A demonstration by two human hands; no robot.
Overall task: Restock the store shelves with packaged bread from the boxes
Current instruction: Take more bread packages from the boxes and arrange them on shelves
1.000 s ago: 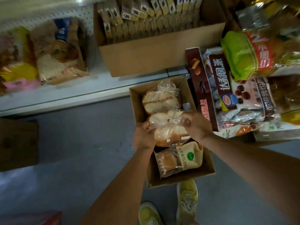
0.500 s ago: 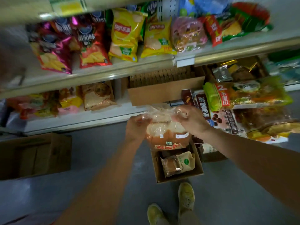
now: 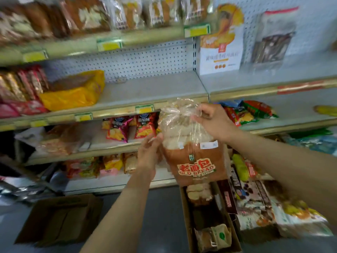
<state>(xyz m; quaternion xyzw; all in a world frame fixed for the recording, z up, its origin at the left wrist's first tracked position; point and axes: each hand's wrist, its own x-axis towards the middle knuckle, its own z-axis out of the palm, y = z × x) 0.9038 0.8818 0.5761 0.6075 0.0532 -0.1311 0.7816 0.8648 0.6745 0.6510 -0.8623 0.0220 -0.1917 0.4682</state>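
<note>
"OLD BREAD" bag (image 3: 193,157), smaller print unreadable

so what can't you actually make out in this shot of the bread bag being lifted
- Left hand, head view: its fingers go behind the bread bag, so the grip there is hidden.
- Cardboard box on the floor: the bag covers its far end and the bottom edge cuts off its near end.
- Yellow price tags on the shelf edges: too blurred to read.
- Top-shelf packs: motion blur hides the labels.
</note>
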